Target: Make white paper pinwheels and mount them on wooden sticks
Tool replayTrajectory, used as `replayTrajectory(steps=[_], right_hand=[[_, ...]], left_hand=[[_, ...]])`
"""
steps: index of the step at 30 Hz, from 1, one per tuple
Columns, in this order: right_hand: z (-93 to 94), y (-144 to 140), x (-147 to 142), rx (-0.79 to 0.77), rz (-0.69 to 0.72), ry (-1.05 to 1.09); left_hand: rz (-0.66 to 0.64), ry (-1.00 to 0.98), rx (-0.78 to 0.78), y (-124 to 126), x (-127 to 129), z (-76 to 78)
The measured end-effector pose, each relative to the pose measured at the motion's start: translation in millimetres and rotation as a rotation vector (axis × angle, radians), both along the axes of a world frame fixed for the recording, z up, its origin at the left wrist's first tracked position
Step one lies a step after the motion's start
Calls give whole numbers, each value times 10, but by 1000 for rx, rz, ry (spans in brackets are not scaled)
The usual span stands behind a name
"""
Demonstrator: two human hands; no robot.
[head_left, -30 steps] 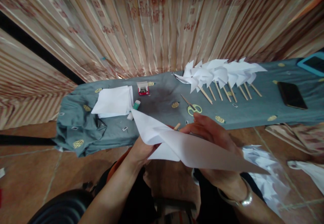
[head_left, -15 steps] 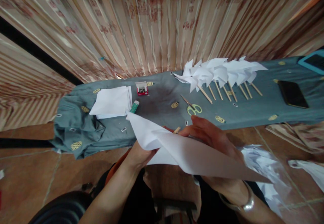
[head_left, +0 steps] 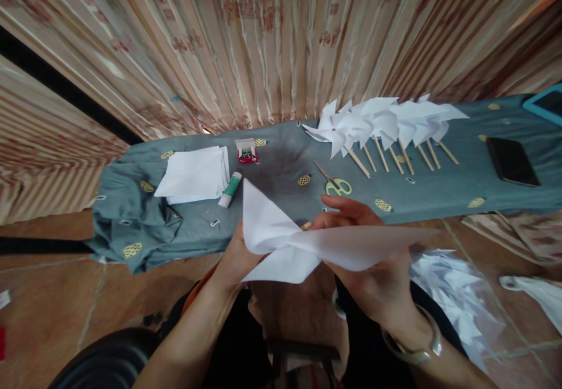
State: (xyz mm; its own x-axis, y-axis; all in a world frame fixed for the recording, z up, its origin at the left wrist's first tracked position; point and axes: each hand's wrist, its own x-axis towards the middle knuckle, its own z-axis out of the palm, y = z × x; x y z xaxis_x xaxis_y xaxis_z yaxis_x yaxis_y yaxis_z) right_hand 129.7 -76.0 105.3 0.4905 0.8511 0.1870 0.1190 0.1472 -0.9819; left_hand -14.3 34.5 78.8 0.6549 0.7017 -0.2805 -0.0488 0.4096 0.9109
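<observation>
A white paper pinwheel [head_left: 290, 245] with folded blades is held up in front of my lap. My left hand [head_left: 237, 258] grips it from the left, its fingers mostly hidden behind the paper. On the other side, my right hand [head_left: 373, 277] is closed around the pinwheel, index finger above a long blade and thumb side below. The tip of a wooden stick [head_left: 306, 225] peeks out behind the pinwheel's centre. Scissors with green handles [head_left: 338, 187] lie on the cloth just beyond my right hand. A glue stick [head_left: 230, 190] lies beyond my left hand.
Stacked white paper [head_left: 193, 173] and a small red box of pins [head_left: 246, 152] sit on the cloth-covered table [head_left: 281, 201]. Several finished pinwheels [head_left: 381, 122] lie at right, near a phone [head_left: 513, 161]. A plastic bag of folded paper [head_left: 456, 295] stands on the floor.
The pinwheel has turned, its long right blade swinging up and its left blade tip moving right. My right hand has shifted, showing more of its palm side below the paper.
</observation>
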Motion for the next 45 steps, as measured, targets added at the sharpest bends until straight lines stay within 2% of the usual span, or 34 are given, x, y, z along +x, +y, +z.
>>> replayTrajectory(steps=[5,10,13,18,23,28,32,36,41,45], right_hand=[[-122,133,80,-150,-39,217],[-375,331,136,-183,-11,567],[-509,416,126,-218,6,653],[-661,487,90,-282,20,704],[-701,534,106,-296,62,684],[-730,565,176,-366,134,634],[-789,594,199,-424,173,542],[-844,657,192,-463,197,416],[-914,826,198,-608,256,96],[-961,999,223,-681,299,-60]], left_hand=[[129,10,18,-15,51,-115],[131,2,68,16,135,-280],[156,14,56,5,169,-358],[228,34,-81,-43,187,-529],[281,-26,-168,-62,196,-584],[232,20,-94,-150,119,-673],[233,-43,-205,-243,90,-741],[323,-61,-337,-243,91,-775],[401,-44,-417,-194,46,-886],[454,-47,-492,-197,23,-971]])
